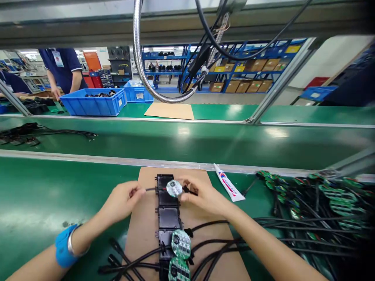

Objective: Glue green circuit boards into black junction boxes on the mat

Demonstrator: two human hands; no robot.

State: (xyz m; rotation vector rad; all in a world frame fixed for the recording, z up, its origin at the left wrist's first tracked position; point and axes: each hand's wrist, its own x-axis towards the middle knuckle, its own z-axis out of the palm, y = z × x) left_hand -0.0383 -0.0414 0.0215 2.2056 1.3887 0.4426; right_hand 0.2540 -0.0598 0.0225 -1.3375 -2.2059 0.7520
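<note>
My left hand [124, 199] pinches a thin black wire [150, 189] that runs to a small round circuit board [174, 188]. My right hand [202, 195] grips that board by its right edge, over the top cell of a row of black plastic housings [167, 212]. The housings lie on a brown cardboard sheet [143, 230]. Two green round boards [181, 244] with black cables sit on the lower housings. A blue band is on my left wrist.
A white glue tube [228, 183] lies right of the cardboard. A heap of green boards with cables [316, 199] fills the right side. Beyond the conveyor belt [187, 140] are blue bins [93, 102], another cardboard sheet [170, 111], and people in dark blue shirts [63, 68]. A metal gooseneck hose [140, 58] hangs overhead.
</note>
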